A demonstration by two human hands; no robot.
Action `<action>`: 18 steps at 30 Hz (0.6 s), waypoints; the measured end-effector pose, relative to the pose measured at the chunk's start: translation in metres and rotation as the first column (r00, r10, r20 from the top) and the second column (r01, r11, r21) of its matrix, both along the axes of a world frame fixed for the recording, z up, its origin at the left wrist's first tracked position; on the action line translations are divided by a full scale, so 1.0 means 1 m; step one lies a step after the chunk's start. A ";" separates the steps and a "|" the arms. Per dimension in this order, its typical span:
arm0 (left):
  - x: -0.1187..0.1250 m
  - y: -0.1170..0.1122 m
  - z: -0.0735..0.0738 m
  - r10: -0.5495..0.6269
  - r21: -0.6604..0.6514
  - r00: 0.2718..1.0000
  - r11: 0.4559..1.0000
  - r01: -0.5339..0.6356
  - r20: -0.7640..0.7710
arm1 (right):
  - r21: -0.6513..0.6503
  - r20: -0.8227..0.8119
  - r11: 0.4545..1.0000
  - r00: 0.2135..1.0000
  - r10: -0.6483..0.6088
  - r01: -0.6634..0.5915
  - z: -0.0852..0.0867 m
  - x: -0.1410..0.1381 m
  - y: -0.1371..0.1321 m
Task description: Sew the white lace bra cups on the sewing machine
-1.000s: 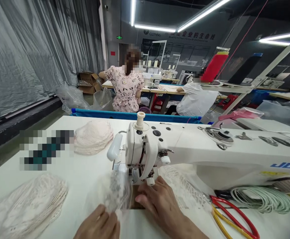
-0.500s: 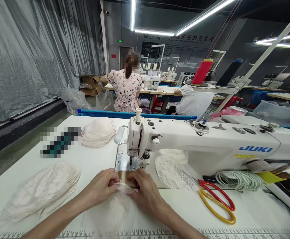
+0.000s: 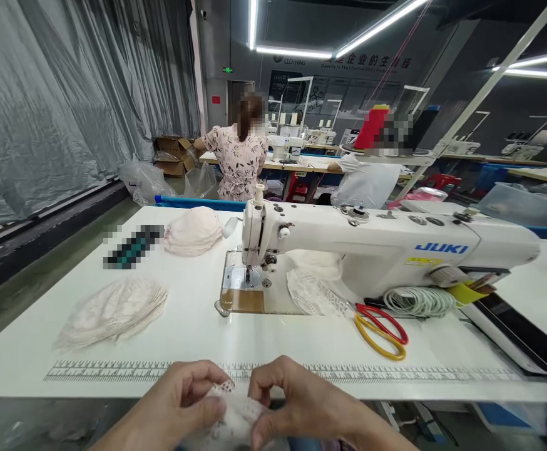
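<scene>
At the table's front edge, a piece of white lace fabric (image 3: 233, 416) is pinched between my two hands. My left hand (image 3: 179, 401) grips its left side, thumb on top, and my right hand (image 3: 296, 401) has its right side between thumb and fingers. The lower part of the lace drops out of the picture. Beyond my hands stands a white JUKI sewing machine (image 3: 372, 235), its needle area (image 3: 248, 275) without cloth under it. Beside the machine bed lies more white lace (image 3: 318, 294), with red and yellow-handled scissors (image 3: 381, 332) next to it.
Stacked lace pieces (image 3: 114, 310) lie at left, with another pale stack (image 3: 193, 230) behind. A measuring tape strip (image 3: 137, 371) runs along the front edge. Coiled pale cord (image 3: 419, 302) sits under the machine arm. A person in a floral top (image 3: 240, 156) sits ahead, facing away.
Both hands have drawn the lace from beside the needle back toward me, to the table's front edge. The camera view has shifted, showing more of the table front.
</scene>
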State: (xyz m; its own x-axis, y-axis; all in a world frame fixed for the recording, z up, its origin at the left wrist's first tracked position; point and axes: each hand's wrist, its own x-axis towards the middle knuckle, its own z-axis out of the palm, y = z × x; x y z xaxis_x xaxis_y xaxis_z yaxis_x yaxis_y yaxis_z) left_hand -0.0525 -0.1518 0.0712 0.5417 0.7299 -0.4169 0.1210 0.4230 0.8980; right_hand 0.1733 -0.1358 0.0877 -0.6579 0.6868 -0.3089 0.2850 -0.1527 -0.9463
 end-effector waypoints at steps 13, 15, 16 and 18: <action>-0.006 -0.023 -0.015 0.128 -0.127 0.990 0.985 -0.121 0.052 | -0.009 -0.147 0.997 0.986 -0.075 0.075 -0.011 0.001 -0.028; -0.007 -0.025 -0.014 0.126 -0.140 0.991 0.983 -0.118 0.053 | -0.028 -0.139 0.997 0.988 -0.069 0.065 -0.011 0.000 -0.029; -0.007 -0.025 -0.013 0.119 -0.148 0.991 0.983 -0.109 0.061 | -0.046 -0.131 0.997 0.989 -0.067 0.061 -0.011 0.000 -0.030; -0.008 -0.026 -0.011 0.099 -0.163 0.992 0.983 -0.085 0.081 | -0.086 -0.105 0.994 0.991 -0.081 0.072 -0.010 -0.001 -0.031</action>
